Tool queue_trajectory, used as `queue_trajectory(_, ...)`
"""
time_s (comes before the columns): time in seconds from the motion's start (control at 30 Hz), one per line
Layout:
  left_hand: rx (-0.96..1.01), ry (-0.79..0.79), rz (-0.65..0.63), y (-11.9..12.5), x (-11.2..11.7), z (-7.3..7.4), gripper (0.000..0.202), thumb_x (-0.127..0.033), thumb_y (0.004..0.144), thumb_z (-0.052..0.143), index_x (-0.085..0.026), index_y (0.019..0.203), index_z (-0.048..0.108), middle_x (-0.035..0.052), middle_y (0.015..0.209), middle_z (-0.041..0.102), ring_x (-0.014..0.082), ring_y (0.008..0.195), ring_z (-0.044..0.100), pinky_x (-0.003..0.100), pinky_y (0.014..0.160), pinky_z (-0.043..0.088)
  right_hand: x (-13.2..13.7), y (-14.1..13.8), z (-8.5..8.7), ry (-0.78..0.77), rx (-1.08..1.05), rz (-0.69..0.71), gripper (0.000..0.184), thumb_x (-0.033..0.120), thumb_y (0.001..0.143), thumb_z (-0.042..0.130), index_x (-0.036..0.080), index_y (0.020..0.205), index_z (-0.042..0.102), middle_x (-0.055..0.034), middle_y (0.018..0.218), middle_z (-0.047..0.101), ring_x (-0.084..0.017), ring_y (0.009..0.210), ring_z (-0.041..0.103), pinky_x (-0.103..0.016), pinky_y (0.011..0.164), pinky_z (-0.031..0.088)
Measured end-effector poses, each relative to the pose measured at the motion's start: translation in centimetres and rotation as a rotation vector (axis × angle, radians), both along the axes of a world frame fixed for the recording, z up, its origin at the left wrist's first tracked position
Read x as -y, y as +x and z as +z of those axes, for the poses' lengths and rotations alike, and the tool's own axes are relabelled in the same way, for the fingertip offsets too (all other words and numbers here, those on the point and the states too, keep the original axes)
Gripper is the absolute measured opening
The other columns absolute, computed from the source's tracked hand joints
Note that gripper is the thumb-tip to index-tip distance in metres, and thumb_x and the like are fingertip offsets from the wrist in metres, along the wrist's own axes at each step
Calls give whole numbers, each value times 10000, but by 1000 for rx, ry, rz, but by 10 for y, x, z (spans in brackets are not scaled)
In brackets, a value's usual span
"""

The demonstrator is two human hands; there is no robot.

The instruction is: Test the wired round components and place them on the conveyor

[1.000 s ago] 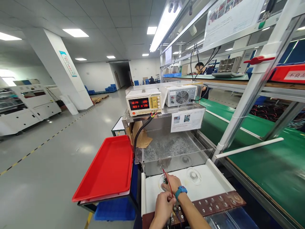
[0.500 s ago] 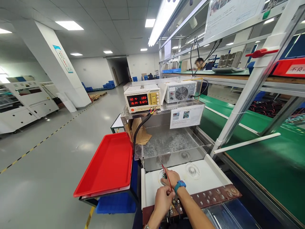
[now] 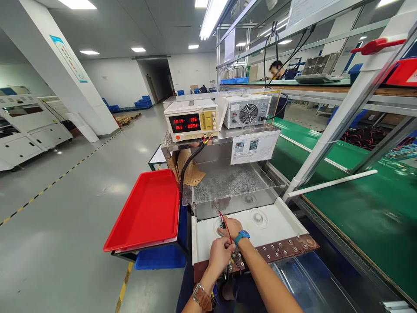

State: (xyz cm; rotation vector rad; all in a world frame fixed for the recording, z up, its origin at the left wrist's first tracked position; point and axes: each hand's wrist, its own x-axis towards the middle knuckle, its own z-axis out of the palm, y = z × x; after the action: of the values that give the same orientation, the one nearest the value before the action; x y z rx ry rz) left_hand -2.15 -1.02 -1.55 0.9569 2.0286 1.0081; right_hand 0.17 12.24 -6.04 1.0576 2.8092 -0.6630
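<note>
My right hand, with a blue strap at the wrist, is closed around a small green circuit board over the white fixture bed. Its fingers hide most of the board. A thin red wire loops up from the board and runs down to my left hand. There, thumb and fingertips pinch the wire just above the brown terminal strip. Metal studs line this strip, and dark leads hang at its near edge. To the right of my hands is a clear round disc on the white bed.
A power supply with red digits and a grey fan unit stand on the metal shelf ahead. A red tray lies to the left. On the right, a green conveyor runs past a white post. One person sits far behind.
The whole scene has shifted upward in view, showing more of my left wrist with its brown watch strap. Both hands keep nearly the same hold. The red digits have changed.
</note>
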Motion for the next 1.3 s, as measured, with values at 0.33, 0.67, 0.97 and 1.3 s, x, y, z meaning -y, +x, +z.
queue_trajectory(0.33, -17, 9, -3, -1, 1, -5, 144, -249, 728, 568, -146, 705, 666, 42, 730, 693, 170, 692, 593, 249, 645, 385, -1, 1, -5, 22, 12, 11, 501, 535, 789, 590, 158, 1114, 530, -133, 986, 681, -275, 920, 643, -313, 724, 390)
queue_trajectory(0.67, -13, -5, -13, 0, 0, -1, 169, -247, 733, 558, -148, 735, 694, 45, 740, 697, 171, 699, 590, 250, 647, 381, 0, 1, -4, 31, 5, 1, 472, 512, 789, 593, 154, 1091, 536, -136, 973, 687, -276, 909, 649, -317, 718, 395)
queue_trajectory(0.97, -17, -20, -12, 0, 1, 2, 165, -235, 742, 570, -142, 752, 705, 43, 740, 697, 168, 697, 591, 248, 636, 364, 1, 2, -1, 32, 9, 0, 476, 518, 785, 596, 156, 1088, 537, -135, 962, 685, -272, 912, 649, -313, 719, 392)
queue_trajectory(1.3, -13, -20, -4, 0, 1, 1, 166, -238, 743, 569, -142, 757, 705, 36, 732, 698, 166, 705, 602, 245, 641, 376, -1, 1, -5, 20, 12, 8, 481, 520, 790, 590, 153, 1096, 528, -141, 982, 681, -280, 918, 646, -322, 726, 404)
